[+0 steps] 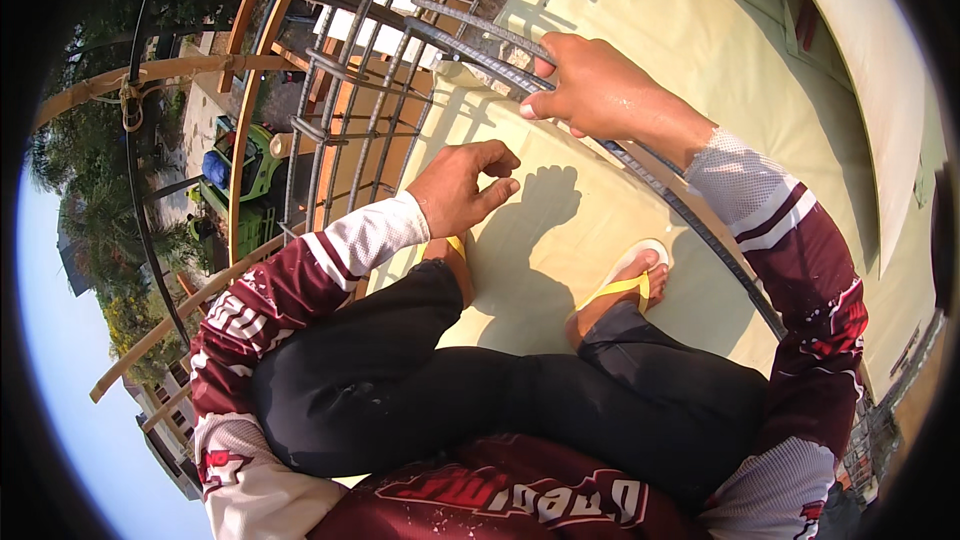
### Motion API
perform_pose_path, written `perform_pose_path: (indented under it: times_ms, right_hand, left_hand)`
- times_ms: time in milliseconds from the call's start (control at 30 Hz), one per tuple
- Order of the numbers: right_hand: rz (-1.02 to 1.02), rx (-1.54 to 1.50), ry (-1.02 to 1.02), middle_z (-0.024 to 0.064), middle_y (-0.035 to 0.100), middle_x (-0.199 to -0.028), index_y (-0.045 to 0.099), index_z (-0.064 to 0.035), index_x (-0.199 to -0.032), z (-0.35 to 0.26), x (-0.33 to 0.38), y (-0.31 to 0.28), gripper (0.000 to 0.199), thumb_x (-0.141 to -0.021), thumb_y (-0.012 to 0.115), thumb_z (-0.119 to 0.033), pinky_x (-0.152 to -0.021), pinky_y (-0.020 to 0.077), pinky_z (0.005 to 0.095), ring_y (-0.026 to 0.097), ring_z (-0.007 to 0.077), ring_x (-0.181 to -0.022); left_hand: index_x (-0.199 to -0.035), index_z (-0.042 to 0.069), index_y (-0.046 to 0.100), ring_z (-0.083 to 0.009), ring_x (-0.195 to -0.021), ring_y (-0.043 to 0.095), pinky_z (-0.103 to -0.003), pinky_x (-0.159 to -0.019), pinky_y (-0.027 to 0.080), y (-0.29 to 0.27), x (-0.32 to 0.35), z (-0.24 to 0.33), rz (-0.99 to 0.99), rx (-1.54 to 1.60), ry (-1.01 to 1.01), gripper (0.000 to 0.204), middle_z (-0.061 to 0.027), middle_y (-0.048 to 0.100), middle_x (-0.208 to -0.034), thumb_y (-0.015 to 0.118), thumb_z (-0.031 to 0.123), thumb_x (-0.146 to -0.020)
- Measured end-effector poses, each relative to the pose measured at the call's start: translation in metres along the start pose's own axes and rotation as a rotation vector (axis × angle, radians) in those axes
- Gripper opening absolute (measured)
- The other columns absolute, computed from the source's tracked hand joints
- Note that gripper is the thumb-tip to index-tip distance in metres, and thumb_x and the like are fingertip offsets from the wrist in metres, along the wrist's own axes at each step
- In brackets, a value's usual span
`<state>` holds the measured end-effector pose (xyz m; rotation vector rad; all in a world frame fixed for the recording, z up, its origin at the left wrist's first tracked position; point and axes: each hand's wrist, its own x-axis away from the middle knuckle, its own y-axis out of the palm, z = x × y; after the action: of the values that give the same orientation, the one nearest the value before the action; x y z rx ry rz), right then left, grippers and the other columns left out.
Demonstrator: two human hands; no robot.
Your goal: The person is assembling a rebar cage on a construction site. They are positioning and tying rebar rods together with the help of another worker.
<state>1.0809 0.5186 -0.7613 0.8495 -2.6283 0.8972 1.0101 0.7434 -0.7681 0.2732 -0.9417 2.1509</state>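
A long ribbed steel rebar slants from the upper middle down to the right, passing beside my right forearm. My right hand is closed around it, with the thumb on the near side and the index finger on the far side. A second rebar enters the same grip from the upper left; whether both are held firmly is hidden by the palm. Over the pale sheeted surface, my left hand hovers with bent fingers. Its thumb and index finger are apart, and nothing shows between them.
A cage of tied rebars rises at the upper left. Wooden poles and a dark cable stand beyond it. A green vehicle is far below. My sandalled foot rests on the pale sheet. A curved pale panel borders the right.
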Motion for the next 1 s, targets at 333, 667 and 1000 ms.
perform_pose_path:
  times_ms: [333, 667, 1000]
  right_hand:
    - [-0.025, 0.193, 0.174, 0.0252, 0.066, -0.110, 0.056, 0.0033, -0.117, -0.031, 0.013, 0.008, 0.033, -0.094, 0.062, -0.019, -0.089, 0.0499, 0.0476, 0.064, 0.0407, -0.106]
    - [-0.125, 0.053, 0.195, 0.0196, 0.068, -0.098, 0.050, 0.0023, -0.123, -0.016, 0.008, 0.018, 0.042, -0.094, 0.064, -0.024, -0.079, 0.0507, 0.0452, 0.068, 0.0337, -0.092]
    - [-0.059, -0.318, 0.315, 0.0154, 0.065, -0.089, 0.064, 0.0069, -0.102, 0.021, 0.074, -0.038, 0.066, -0.095, 0.049, -0.057, -0.069, 0.0539, 0.0377, 0.064, 0.0240, -0.075]
  left_hand:
    - [-0.141, 0.012, 0.046, -0.0358, -0.144, 0.033, -0.054, -0.118, 0.026, -0.055, -0.020, 0.020, 0.522, -0.669, 0.446, 0.082, -0.0134, 0.045, -0.148, 0.085, 0.022, -0.069]
    - [-0.091, 0.009, 0.068, -0.0374, -0.073, 0.068, -0.045, -0.072, 0.053, -0.075, -0.088, -0.007, 0.183, -0.718, 0.475, 0.027, -0.0128, 0.069, -0.074, 0.076, 0.024, -0.070]
    - [-0.084, 0.006, 0.061, -0.0412, -0.069, 0.066, -0.047, -0.067, 0.052, -0.065, -0.100, 0.008, 0.088, -0.619, 0.320, 0.037, -0.0163, 0.067, -0.073, 0.082, 0.008, -0.053]
